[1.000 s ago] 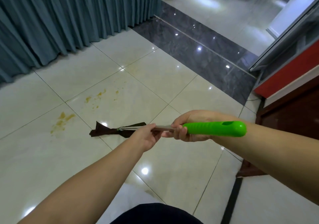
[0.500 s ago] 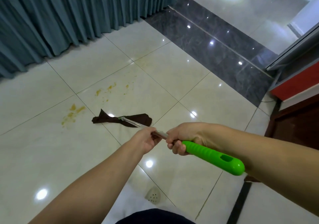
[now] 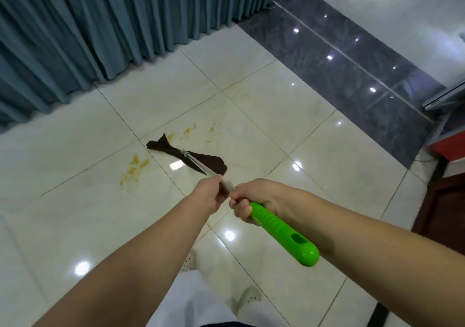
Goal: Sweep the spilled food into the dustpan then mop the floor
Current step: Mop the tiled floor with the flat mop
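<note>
I hold a mop with both hands. My left hand [image 3: 210,195] grips its metal shaft [image 3: 201,166], and my right hand [image 3: 254,202] grips the top of the green plastic handle [image 3: 284,236] just behind it. The dark brown mop cloth [image 3: 191,156] lies flat on the pale tiled floor ahead of me. Yellow food smears [image 3: 133,168] stain the tile left of the cloth, and smaller yellow specks [image 3: 188,131] sit just beyond it. No dustpan is in view.
A teal curtain [image 3: 100,24] hangs along the far left. A dark grey tile strip [image 3: 352,57] runs diagonally at the right. A red and dark wood counter [image 3: 448,175] stands at the right edge. My white trouser legs and shoes [image 3: 249,296] show below.
The mop head slid away from me toward the yellow specks. The green handle end dropped lower and nearer to me. My view tilted down, so my legs and shoes now show.
</note>
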`<action>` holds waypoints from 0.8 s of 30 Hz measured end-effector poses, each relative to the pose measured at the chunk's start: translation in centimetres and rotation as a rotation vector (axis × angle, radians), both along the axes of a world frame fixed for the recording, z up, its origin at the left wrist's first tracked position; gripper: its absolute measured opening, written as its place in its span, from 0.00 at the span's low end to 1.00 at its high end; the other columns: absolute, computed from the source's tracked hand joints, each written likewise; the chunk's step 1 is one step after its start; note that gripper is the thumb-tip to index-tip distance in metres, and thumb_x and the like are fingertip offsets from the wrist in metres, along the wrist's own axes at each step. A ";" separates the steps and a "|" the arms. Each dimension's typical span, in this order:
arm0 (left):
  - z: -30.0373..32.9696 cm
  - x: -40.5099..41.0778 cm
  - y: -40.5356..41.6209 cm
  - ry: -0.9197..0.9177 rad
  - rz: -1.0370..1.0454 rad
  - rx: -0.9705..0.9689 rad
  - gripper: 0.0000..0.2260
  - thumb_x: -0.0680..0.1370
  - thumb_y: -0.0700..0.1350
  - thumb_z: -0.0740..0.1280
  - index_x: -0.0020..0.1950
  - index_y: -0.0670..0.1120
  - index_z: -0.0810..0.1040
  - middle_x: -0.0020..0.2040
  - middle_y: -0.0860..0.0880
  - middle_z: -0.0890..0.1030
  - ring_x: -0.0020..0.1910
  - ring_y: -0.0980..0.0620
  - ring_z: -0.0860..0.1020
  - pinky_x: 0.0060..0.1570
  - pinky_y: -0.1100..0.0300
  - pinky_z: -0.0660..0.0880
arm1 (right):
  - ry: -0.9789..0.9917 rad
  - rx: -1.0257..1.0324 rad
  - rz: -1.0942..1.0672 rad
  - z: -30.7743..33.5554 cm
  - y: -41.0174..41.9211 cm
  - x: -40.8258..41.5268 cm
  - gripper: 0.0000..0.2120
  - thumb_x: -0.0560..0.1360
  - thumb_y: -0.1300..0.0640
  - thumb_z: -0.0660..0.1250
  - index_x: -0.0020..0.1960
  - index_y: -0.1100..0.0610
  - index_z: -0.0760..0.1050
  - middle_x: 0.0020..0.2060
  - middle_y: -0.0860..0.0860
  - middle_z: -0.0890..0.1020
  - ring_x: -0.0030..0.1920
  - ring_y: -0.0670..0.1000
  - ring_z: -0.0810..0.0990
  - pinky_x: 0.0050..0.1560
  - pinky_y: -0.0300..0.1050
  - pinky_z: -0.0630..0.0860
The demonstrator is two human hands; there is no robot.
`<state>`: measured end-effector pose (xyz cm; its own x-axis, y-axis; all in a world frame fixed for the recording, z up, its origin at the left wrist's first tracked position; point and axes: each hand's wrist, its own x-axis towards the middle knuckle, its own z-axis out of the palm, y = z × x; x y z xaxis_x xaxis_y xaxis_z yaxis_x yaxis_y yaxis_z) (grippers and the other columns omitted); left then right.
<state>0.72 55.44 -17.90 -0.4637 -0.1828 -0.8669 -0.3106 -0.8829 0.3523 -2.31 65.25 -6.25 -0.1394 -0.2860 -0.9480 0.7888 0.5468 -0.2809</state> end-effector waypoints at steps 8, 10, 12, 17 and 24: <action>-1.8 -2.9 -10.8 -0.081 -0.137 -0.131 0.11 0.82 0.38 0.54 0.41 0.38 0.69 0.36 0.43 0.72 0.32 0.50 0.73 0.24 0.61 0.75 | 0.000 -0.059 -0.149 -3.8 -10.9 -0.9 0.11 0.80 0.69 0.51 0.42 0.57 0.66 0.32 0.55 0.70 0.13 0.43 0.62 0.15 0.27 0.60; -2.4 -3.3 -12.3 -0.099 -0.168 -0.130 0.11 0.82 0.38 0.53 0.40 0.38 0.68 0.36 0.42 0.71 0.32 0.49 0.71 0.24 0.60 0.74 | -0.004 -0.065 -0.159 -4.5 -12.0 -0.7 0.11 0.80 0.69 0.52 0.44 0.57 0.67 0.33 0.57 0.71 0.13 0.43 0.62 0.16 0.27 0.61; -3.1 -3.5 -13.2 -0.108 -0.209 -0.125 0.11 0.82 0.38 0.52 0.41 0.38 0.66 0.36 0.42 0.69 0.32 0.49 0.70 0.19 0.65 0.74 | -0.010 -0.080 -0.169 -5.0 -12.3 -0.3 0.10 0.80 0.69 0.52 0.47 0.57 0.68 0.34 0.57 0.72 0.13 0.43 0.63 0.16 0.28 0.62; -3.4 -3.2 -13.2 -0.093 -0.287 -0.083 0.08 0.81 0.37 0.52 0.43 0.38 0.65 0.35 0.43 0.66 0.31 0.49 0.68 0.20 0.65 0.74 | -0.048 -0.151 -0.288 -4.5 -11.1 1.0 0.12 0.80 0.68 0.53 0.44 0.55 0.70 0.36 0.58 0.72 0.15 0.42 0.65 0.16 0.28 0.63; -1.6 0.5 -12.7 -0.018 -0.348 -0.047 0.09 0.81 0.36 0.53 0.41 0.37 0.67 0.36 0.40 0.71 0.33 0.47 0.72 0.18 0.63 0.75 | -0.115 -0.166 -0.418 -2.7 -9.1 4.1 0.12 0.79 0.68 0.53 0.43 0.55 0.68 0.32 0.55 0.69 0.16 0.43 0.65 0.15 0.29 0.63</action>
